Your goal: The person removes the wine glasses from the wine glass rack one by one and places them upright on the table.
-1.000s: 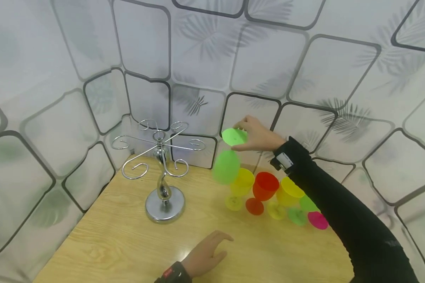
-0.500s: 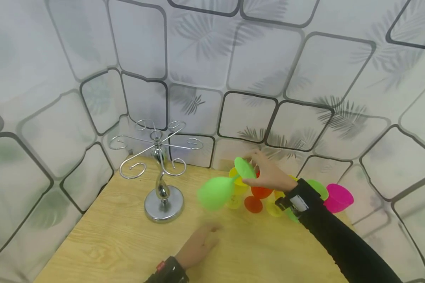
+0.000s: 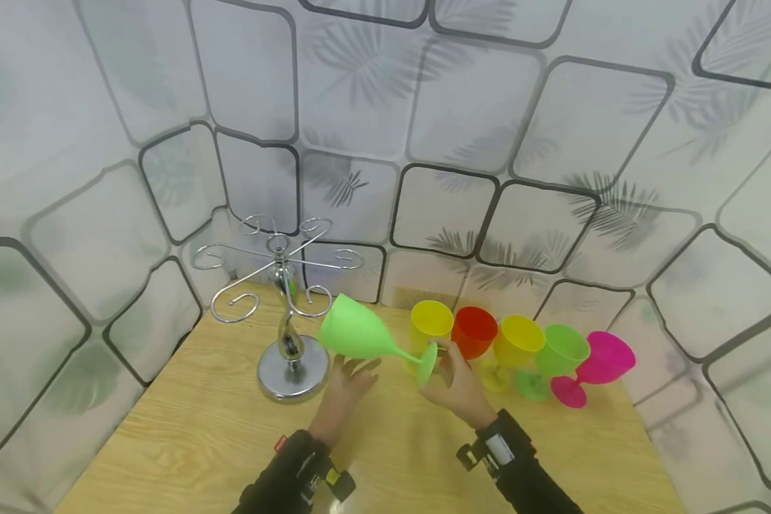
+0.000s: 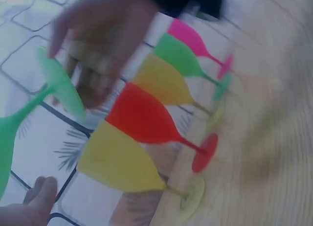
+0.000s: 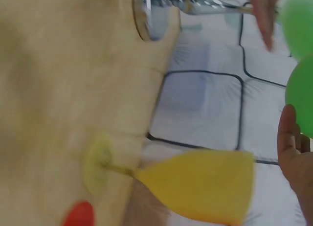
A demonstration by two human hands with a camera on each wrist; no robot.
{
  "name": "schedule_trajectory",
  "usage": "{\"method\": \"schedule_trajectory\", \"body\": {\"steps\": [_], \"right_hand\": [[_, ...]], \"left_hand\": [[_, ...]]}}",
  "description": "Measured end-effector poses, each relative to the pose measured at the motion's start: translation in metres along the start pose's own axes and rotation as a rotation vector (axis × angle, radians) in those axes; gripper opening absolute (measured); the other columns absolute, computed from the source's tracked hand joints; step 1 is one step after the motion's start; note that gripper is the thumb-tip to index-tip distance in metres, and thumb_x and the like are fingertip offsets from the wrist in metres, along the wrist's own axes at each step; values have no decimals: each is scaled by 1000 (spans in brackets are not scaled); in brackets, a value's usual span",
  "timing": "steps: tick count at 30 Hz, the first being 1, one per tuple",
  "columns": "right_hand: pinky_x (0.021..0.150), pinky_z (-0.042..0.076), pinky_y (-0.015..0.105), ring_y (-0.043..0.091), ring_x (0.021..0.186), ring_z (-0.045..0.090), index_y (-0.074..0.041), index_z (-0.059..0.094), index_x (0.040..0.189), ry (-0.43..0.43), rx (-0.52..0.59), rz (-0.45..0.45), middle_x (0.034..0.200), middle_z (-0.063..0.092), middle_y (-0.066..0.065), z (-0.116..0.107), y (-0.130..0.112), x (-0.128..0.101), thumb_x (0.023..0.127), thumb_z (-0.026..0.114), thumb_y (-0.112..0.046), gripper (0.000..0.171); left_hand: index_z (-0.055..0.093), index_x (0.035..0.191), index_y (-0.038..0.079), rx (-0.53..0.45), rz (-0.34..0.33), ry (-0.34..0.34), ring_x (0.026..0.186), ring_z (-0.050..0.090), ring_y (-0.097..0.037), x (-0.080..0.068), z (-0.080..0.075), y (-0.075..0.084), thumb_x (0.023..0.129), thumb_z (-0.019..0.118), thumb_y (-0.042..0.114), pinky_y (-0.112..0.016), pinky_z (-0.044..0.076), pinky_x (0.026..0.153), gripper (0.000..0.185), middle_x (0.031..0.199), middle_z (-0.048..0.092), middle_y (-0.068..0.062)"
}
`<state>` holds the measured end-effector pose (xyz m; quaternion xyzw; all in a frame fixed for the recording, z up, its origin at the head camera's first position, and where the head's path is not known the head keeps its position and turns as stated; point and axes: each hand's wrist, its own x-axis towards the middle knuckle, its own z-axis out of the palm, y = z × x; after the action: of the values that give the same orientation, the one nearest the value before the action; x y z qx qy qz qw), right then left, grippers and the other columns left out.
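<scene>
**Over the bench: green goblet held tilted near the rack**

Nearest the camera, two dark sleeves w/ wrist devices reach onto the wooden bench. Right hand pinches the round foot of a light green goblet, fingers curled round the base; goblet lies nearly on its side above the bench, bowl pointing left and up. Left hand sits just under the bowl, fingers spread & relaxed; can't tell if they touch it. Just left of the bowl stands a chrome rack w/ curled wire arms on a round base. Right of the hands, a row of upright goblets close together: yellow goblet, red goblet, second yellow goblet, darker green goblet, pink goblet. Farthest back, patterned wall w/ rounded squares & leaf prints.
</scene>
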<state>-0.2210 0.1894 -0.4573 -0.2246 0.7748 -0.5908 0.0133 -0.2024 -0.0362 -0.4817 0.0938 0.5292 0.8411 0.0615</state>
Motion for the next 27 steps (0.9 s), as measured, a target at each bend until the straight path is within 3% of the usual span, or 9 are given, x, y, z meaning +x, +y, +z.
{"method": "schedule_trajectory", "body": {"steps": [2,4,5,7,9,12,16,20,27], "right_hand": [[110,38,34,7,121,48,6,27,135,13,85,13,132,43,10,13,11,-7,75,71,2,75],[107,37,21,1,122,46,6,25,135,17,144,16,136,39,11,23,21,-12,75,71,3,76],[104,37,16,-3,120,47,5,26,136,22,159,26,137,38,13,28,26,-14,75,71,3,76],[105,38,20,-1,119,48,1,26,137,28,179,55,139,37,17,36,33,-17,75,71,2,77],[107,39,30,5,121,48,-4,26,139,40,170,94,140,38,18,41,39,-19,76,72,0,78],[105,42,43,21,126,46,-9,23,142,72,148,138,143,35,17,45,46,-23,77,72,-1,82],[98,48,38,40,127,40,-4,16,145,136,145,137,143,29,20,46,52,-28,78,66,7,85],[93,49,26,43,125,41,-4,16,144,177,156,140,140,31,24,45,54,-33,80,63,9,81],[95,49,34,43,122,44,-7,16,144,197,167,154,140,31,25,44,52,-39,82,63,6,78]], "left_hand": [[18,143,21,-149,68,18,129,45,-21,3,4,4,95,46,2,-43,37,110,59,140,37,-6],[27,137,26,-264,136,19,119,51,-9,4,8,6,95,46,2,-36,41,108,51,128,44,5],[32,132,27,-295,165,18,112,53,-4,5,9,7,95,46,3,-32,44,104,46,121,47,10],[37,125,26,-312,194,18,106,55,-4,5,10,7,96,47,4,-28,46,101,38,113,51,11],[38,124,26,-228,176,63,103,57,-4,5,11,8,93,52,5,-26,49,97,40,111,53,11],[35,131,20,5,154,131,106,57,-9,10,10,9,87,60,3,-29,48,97,52,116,55,4],[25,140,11,282,166,172,119,51,-24,29,3,8,79,70,2,-43,41,106,76,131,49,-11],[19,142,10,432,115,195,127,43,-35,53,-10,0,76,75,9,-53,34,109,87,139,41,-19],[20,140,8,576,36,200,127,44,-39,86,-29,-29,74,79,17,-54,35,108,88,138,43,-23]]}}
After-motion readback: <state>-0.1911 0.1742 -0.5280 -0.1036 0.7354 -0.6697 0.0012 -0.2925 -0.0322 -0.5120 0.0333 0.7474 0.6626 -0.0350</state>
